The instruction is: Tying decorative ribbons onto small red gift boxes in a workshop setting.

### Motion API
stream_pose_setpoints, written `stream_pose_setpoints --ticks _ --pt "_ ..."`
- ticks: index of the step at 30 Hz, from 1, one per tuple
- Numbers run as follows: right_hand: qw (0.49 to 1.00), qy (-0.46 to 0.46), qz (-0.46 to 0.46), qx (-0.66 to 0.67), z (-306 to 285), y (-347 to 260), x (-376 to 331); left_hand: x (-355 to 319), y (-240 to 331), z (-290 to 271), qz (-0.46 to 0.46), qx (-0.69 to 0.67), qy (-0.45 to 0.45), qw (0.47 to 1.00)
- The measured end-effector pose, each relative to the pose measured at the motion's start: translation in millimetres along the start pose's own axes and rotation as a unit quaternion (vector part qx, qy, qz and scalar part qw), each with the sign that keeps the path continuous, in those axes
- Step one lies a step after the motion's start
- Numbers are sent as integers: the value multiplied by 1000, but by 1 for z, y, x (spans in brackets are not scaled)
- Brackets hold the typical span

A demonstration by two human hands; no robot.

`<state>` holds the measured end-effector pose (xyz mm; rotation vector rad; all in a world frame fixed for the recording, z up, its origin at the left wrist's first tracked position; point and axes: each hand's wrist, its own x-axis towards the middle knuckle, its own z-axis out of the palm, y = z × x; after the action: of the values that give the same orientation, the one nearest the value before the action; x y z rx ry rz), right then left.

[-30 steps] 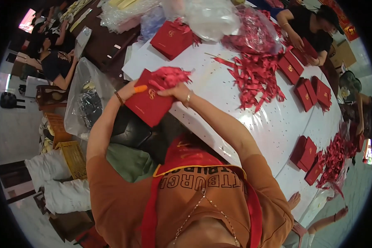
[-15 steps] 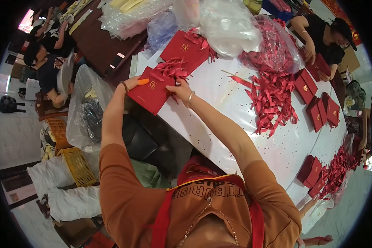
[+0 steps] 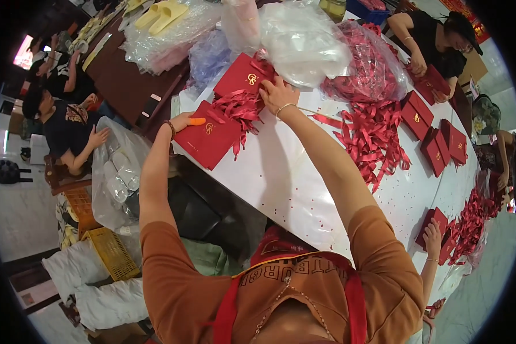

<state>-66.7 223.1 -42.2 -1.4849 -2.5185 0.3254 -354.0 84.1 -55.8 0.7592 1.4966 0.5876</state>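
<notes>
A stack of red gift bags [image 3: 207, 144] with gold emblems and red ribbon handles [image 3: 241, 109] lies at the table's near left edge. My left hand [image 3: 183, 123] is closed on its left edge, an orange cover on the thumb. Just behind lies a second pile of red gift bags [image 3: 235, 76]. At its right edge my right hand [image 3: 280, 94] bends its fingers over the bags and their ribbons. The fingertips are partly hidden there.
Loose red ribbons [image 3: 372, 135] heap on the white table [image 3: 292, 189], beside clear plastic bags [image 3: 307, 43]. More red bags [image 3: 417, 117] lie right, near a co-worker [image 3: 441, 43]. Yellow crates [image 3: 112, 252] and white sacks [image 3: 77, 266] stand left.
My right hand has left the front stack and reached to the back pile, which has shifted slightly nearer. My left hand stays on the front stack. A co-worker's hand now touches bags at lower right.
</notes>
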Motion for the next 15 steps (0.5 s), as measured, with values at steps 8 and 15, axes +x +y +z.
stream_pose_setpoints --ticks 8,15 --pt "977 144 -154 -27 8 -10 20 -12 27 10 -8 -27 -40 999" --pt "981 132 -135 -51 -17 -9 2 -6 17 6 26 -34 11 999"
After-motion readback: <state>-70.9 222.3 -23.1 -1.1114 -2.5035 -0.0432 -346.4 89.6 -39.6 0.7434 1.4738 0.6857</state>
